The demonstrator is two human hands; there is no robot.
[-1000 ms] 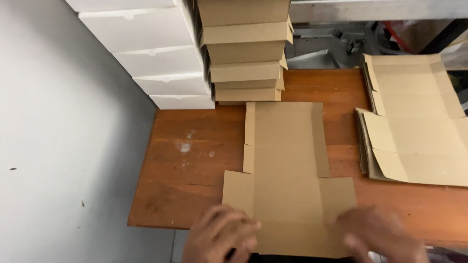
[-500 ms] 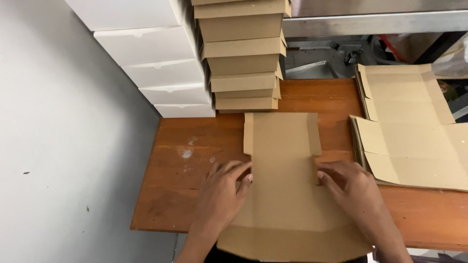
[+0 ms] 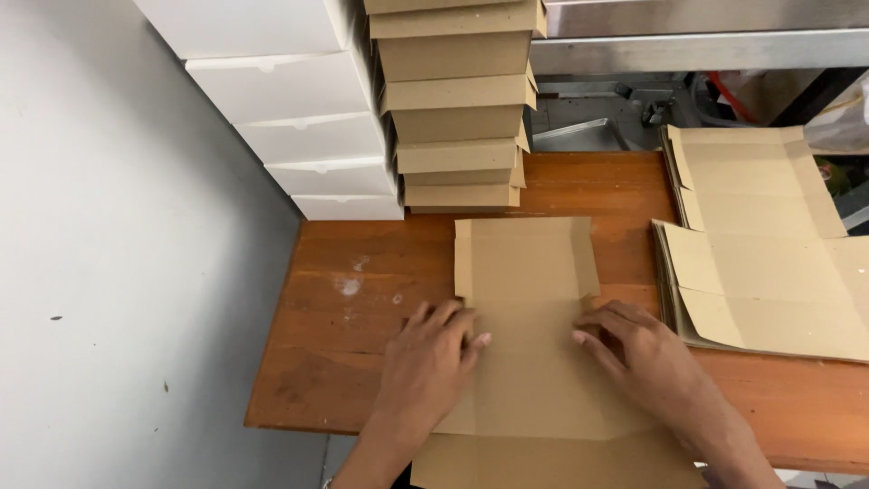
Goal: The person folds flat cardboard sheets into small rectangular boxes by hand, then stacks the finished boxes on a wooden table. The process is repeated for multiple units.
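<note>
Two bare hands, left hand point(image 3: 425, 362) and right hand point(image 3: 647, 358), no gloves, no rings visible. Forearms bare too, no sleeves in sight down to the frame's lower edge. Fingers point(image 3: 453, 319) with short, pale nails. Near the left wrist, at the bottom edge, a small glint, perhaps a band or bracelet, too little showing to tell. No other markings visible.

Tan cardboard sheet point(image 3: 529, 362), reddish-brown table point(image 3: 362, 299), white boxes point(image 3: 308, 136).
</note>
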